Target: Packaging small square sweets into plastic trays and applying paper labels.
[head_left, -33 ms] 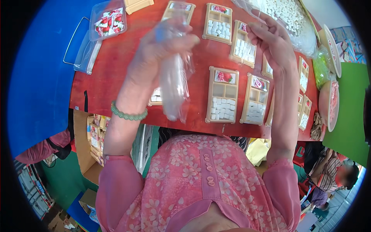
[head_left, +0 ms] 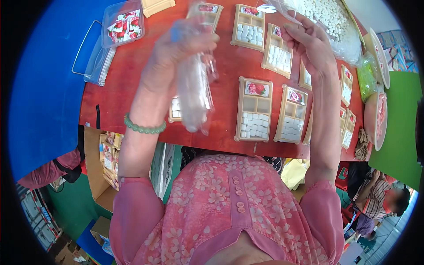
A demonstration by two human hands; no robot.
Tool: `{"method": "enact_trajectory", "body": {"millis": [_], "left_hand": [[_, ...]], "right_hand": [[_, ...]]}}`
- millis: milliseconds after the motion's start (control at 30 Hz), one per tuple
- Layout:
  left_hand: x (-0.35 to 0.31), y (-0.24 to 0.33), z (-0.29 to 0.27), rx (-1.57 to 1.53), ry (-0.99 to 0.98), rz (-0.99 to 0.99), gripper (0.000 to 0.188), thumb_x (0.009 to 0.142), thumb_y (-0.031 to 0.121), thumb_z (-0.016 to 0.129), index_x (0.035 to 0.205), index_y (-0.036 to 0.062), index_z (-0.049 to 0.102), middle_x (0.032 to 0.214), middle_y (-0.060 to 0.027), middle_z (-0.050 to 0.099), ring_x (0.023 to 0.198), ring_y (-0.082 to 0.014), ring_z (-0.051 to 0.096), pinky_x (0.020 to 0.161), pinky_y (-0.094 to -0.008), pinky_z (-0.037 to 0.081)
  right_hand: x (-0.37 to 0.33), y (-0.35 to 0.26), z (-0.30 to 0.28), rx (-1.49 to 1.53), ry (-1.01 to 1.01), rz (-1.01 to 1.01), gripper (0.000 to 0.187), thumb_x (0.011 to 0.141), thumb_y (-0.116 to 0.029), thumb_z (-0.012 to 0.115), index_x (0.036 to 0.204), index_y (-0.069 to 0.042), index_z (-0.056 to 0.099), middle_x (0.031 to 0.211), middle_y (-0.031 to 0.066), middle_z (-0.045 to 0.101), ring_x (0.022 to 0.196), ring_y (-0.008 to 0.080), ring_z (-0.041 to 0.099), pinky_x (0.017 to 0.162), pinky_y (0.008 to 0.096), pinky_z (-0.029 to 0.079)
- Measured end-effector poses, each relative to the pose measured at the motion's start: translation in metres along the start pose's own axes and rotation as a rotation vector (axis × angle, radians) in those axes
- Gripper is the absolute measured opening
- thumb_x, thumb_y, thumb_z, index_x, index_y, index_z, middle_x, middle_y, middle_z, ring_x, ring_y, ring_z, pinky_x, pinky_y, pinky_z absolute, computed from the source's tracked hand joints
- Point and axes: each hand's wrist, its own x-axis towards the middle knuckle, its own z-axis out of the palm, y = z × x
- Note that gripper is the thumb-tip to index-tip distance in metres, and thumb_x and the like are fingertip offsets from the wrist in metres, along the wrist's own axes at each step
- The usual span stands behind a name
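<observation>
My left hand is closed around a long bundle of clear plastic, slightly blurred, so its exact kind is unclear. A pale green bead bracelet circles that wrist. My right hand pinches something thin and clear; a small whitish piece shows just left of its fingertips, perhaps part of it. Below those fingers lies a beige compartment tray with white pellets and a red packet. Similar trays stand nearby, among them one in the middle and one to its right.
A clear tub of red-and-white packets sits at the back left. White pellets lie heaped on plastic at the back right, near bowls and a green bag. An open carton stands below the table's left front; a person is at lower right.
My left hand and the plastic bundle have shifted slightly left. The whitish piece now shows beside my right fingertips; the right arm has barely moved.
</observation>
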Motion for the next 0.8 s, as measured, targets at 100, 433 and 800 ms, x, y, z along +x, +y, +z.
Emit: {"method": "enact_trajectory", "body": {"millis": [100, 433, 800], "left_hand": [[0.014, 0.011, -0.019, -0.098, -0.012, 0.109, 0.05, 0.074, 0.017, 0.074, 0.116, 0.0005, 0.052, 0.099, -0.0118, 0.062, 0.085, -0.0178, 0.063, 0.07, -0.0309, 0.055], [0.037, 0.011, -0.052, -0.191, -0.036, 0.076, 0.056, 0.075, 0.025, 0.074, 0.121, -0.001, 0.055, 0.11, -0.0157, 0.062, 0.09, -0.0192, 0.065, 0.07, -0.0274, 0.056], [0.04, 0.004, -0.078, -0.175, -0.117, 0.039, 0.057, 0.077, 0.028, 0.073, 0.122, -0.0007, 0.054, 0.114, -0.0144, 0.06, 0.096, -0.0204, 0.063, 0.075, -0.0297, 0.055]], "right_hand": [[0.031, 0.026, -0.014, 0.063, 0.011, 0.087, 0.044, 0.089, -0.005, 0.058, 0.128, 0.01, 0.043, 0.087, 0.0055, 0.059, 0.074, 0.0085, 0.056, 0.065, 0.0208, 0.047], [0.086, 0.063, -0.018, -0.009, -0.057, 0.226, 0.012, 0.093, -0.008, 0.054, 0.095, 0.003, 0.058, 0.079, 0.0032, 0.057, 0.07, 0.0083, 0.055, 0.063, 0.0216, 0.048], [0.077, 0.059, 0.007, -0.667, 0.166, 0.091, 0.026, 0.089, -0.017, 0.059, 0.102, 0.006, 0.059, 0.08, 0.0063, 0.062, 0.066, 0.0101, 0.056, 0.063, 0.0255, 0.046]]}}
